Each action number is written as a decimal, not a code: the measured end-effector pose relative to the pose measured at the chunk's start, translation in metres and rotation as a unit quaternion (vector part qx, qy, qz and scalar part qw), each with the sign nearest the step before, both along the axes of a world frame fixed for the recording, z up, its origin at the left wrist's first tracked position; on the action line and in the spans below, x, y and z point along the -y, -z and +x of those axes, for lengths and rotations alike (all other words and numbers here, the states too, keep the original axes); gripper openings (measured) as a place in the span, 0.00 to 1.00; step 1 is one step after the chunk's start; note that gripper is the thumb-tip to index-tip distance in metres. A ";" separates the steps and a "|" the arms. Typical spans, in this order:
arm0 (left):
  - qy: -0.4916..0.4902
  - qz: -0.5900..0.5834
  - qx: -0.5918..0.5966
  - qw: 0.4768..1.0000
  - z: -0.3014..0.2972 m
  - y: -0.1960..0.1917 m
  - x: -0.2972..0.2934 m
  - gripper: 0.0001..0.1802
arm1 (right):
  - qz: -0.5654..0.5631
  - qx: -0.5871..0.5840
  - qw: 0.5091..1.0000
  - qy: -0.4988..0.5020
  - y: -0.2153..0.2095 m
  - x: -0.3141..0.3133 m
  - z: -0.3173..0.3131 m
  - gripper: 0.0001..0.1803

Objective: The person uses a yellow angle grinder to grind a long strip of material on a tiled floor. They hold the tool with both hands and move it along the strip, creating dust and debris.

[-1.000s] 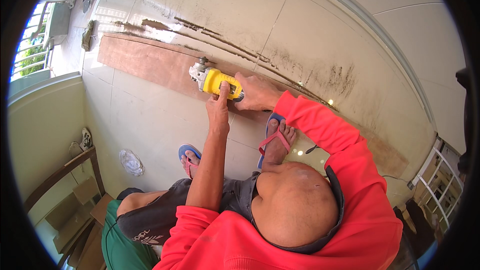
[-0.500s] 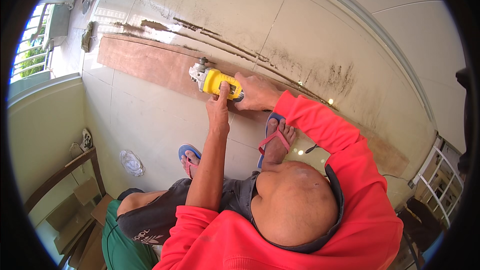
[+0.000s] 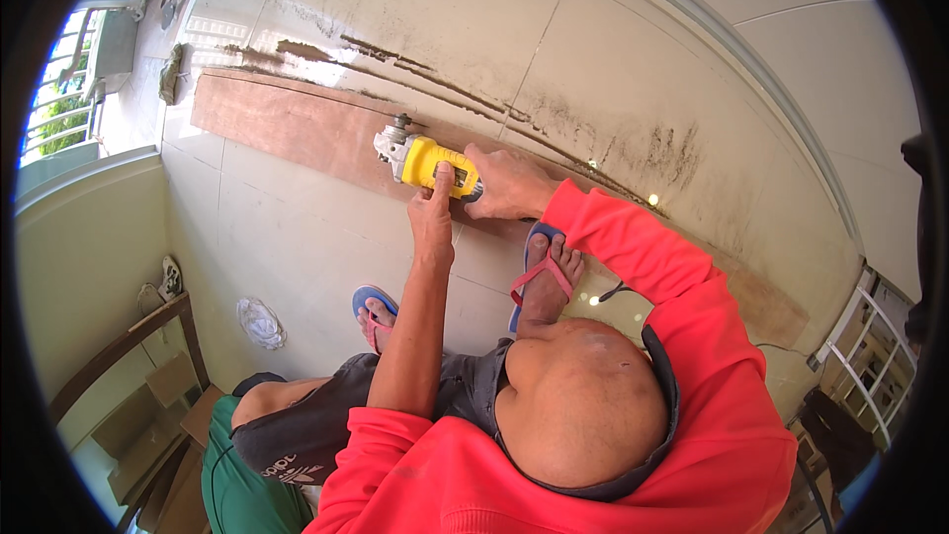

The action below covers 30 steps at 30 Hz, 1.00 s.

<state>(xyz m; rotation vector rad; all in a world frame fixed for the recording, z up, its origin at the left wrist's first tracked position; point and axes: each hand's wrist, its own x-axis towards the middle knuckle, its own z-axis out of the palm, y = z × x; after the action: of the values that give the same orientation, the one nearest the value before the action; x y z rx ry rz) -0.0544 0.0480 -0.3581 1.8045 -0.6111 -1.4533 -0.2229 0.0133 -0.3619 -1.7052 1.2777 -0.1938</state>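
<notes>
A yellow angle grinder (image 3: pixel 420 156) with a silver gear head lies across a long reddish-brown wooden board (image 3: pixel 287 119) on the tiled floor. Its disc end points left, over the board's far edge. My left hand (image 3: pixel 432 213) grips the body from the near side, the thumb lying along the top. My right hand (image 3: pixel 511 185) is wrapped round the rear end of the grinder. The fingers of both hands are partly hidden beneath the tool. The board runs on to the right behind my right arm.
Streaks of brown dust (image 3: pixel 465 97) lie along the board's far side. My foot in a blue sandal with red straps (image 3: pixel 544 282) rests close to the board. A crumpled clear plastic piece (image 3: pixel 260 323) is on the floor; a wooden chair (image 3: pixel 133 346) stands at left, a white metal rack (image 3: pixel 870 351) at right.
</notes>
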 end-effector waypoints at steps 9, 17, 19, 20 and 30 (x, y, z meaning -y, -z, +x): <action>-0.001 -0.013 -0.013 1.000 0.000 0.005 -0.002 0.36 | 0.000 0.002 1.000 0.002 -0.002 -0.001 -0.001 0.39; 0.001 -0.010 -0.004 1.000 0.000 0.006 -0.002 0.36 | -0.005 0.003 1.000 0.007 0.001 -0.002 -0.001 0.38; 0.001 -0.007 -0.003 1.000 0.000 0.005 -0.002 0.36 | -0.002 0.003 1.000 0.006 0.001 -0.002 -0.001 0.38; 0.001 -0.005 -0.004 1.000 0.000 0.004 -0.002 0.36 | 0.002 0.002 1.000 0.006 0.000 -0.002 -0.002 0.38; -0.001 -0.009 -0.019 1.000 -0.002 0.005 -0.004 0.34 | 0.000 0.003 1.000 0.005 0.002 -0.003 -0.004 0.39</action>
<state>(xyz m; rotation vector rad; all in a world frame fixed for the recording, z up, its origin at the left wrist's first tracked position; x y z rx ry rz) -0.0563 0.0517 -0.3628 1.7589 -0.6025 -1.4731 -0.2267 0.0166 -0.3635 -1.6981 1.2820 -0.2045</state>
